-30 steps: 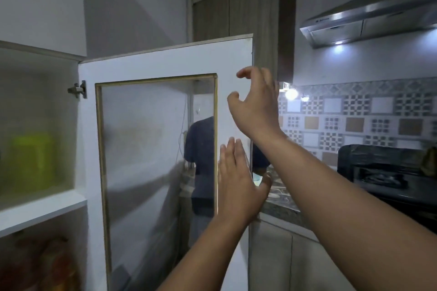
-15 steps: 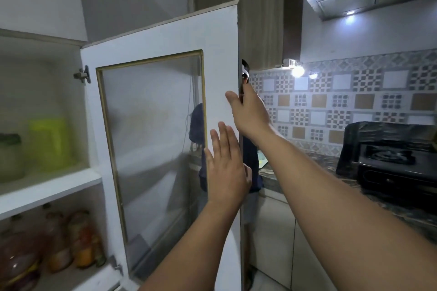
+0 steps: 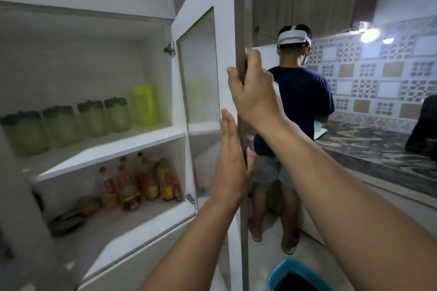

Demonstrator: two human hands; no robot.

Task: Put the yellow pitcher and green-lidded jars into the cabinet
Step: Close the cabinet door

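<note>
From my head camera, the yellow pitcher (image 3: 144,105) and the four green-lidded jars (image 3: 71,125) already stand in a row on the upper shelf (image 3: 113,146) of the cabinet (image 3: 82,16), to the left. My right hand (image 3: 256,92) is clamped on the edge of the cabinet door (image 3: 225,54); my left hand (image 3: 230,163) lies flat and open against it lower down. If I swing it shut carelessly, I judge my right fingers could get pinched at the frame.

The right hand (image 3: 255,92) grips the door (image 3: 227,38) edge. The left hand (image 3: 233,165) lies flat on it. At nine o'clock, the yellow pitcher (image 3: 144,105) and jars (image 3: 92,118) (green lids) sit on the shelf (image 3: 113,149).
</note>
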